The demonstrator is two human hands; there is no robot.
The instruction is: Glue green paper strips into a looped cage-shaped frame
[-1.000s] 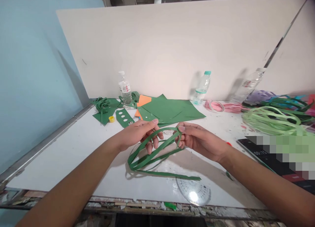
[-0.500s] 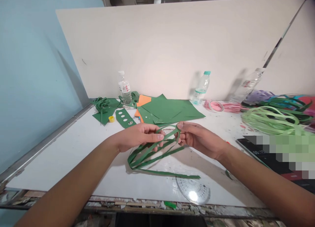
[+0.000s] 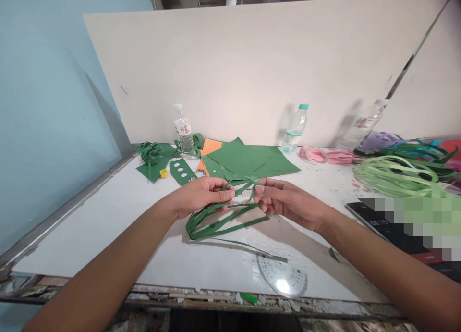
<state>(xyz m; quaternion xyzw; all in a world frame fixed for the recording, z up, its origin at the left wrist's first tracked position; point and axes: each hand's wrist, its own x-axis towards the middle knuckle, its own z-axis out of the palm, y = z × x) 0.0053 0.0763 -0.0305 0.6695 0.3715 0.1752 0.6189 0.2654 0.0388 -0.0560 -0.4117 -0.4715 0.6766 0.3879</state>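
Observation:
Thin green paper strips hang in long folded loops over the white table, their bend at the lower left. My left hand pinches a strip between thumb and fingers. Just right of it, my right hand grips the same bunch with its fingertips, where a small loop stands at the thumb. A short stretch of strip spans the gap between both hands. One loose strip end trails to the right, near a clear protractor on the table.
Green paper sheets lie behind my hands, with a punched green piece and a yellow ring to their left. Bottles stand along the back board. Light green strips and a phone lie right.
My left hand has shifted slightly left and my right hand's fingertips have moved slightly down and left. The strip between them has changed shape, and the trailing end has swung a little.

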